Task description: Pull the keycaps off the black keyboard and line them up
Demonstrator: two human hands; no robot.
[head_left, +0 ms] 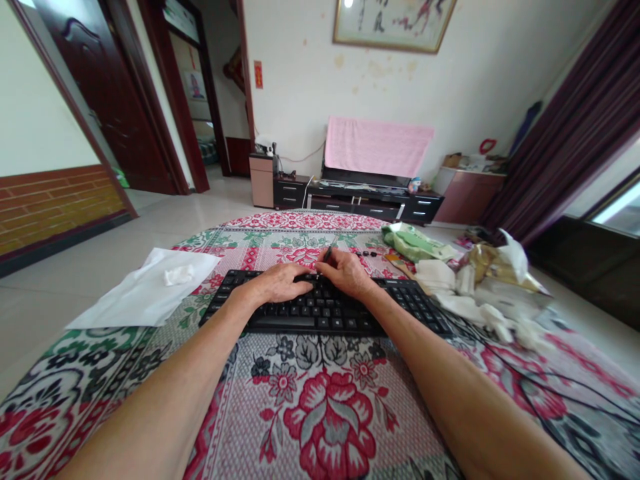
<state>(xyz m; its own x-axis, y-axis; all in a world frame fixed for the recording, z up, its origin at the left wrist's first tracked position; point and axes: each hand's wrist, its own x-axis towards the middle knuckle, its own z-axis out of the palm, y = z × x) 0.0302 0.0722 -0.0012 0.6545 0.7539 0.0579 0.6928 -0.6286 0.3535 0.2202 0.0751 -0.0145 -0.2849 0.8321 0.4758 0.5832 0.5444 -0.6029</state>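
A black keyboard (325, 313) lies on a table covered with a floral cloth (320, 407). My left hand (277, 281) rests palm down on the keys near the keyboard's upper middle, fingers curled on the keys. My right hand (347, 272) sits just to its right, pinching a thin dark tool (327, 253) whose tip points down at the keyboard's top row. The two hands nearly touch.
A white sheet with a crumpled tissue (150, 293) lies left of the keyboard. Crumpled wipes and wrappers (480, 280) and a green packet (415, 241) pile up at the right. A black cable (550, 393) trails over the cloth. A TV stand with a pink cover (377, 148) stands by the far wall.
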